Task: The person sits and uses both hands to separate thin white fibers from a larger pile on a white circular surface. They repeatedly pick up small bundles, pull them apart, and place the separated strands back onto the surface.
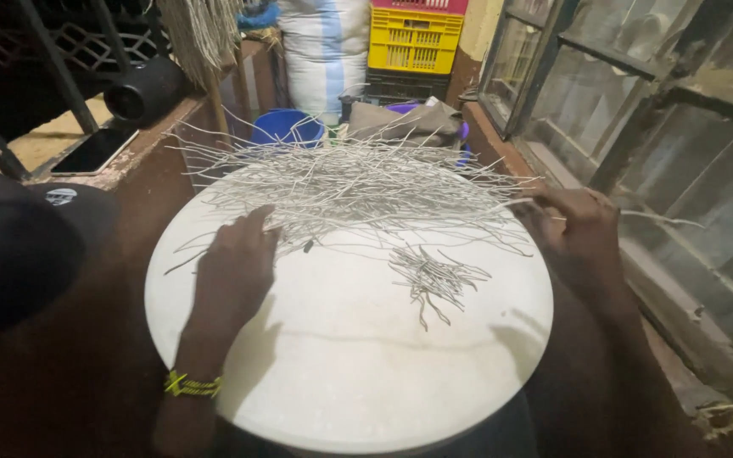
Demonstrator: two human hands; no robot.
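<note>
The round white bench carries a wide heap of pale thin strands across its far half, and a smaller bundle of short strands lies apart nearer the middle. The left hand rests flat, fingers spread, its tips touching the heap's near edge (a yellow wristband sits on that wrist). The right hand at the bench's right rim is pinched on a single strand that sticks out past it. Behind stand a blue bucket, a white sack and a yellow crate; a window frame runs along the right.
</note>
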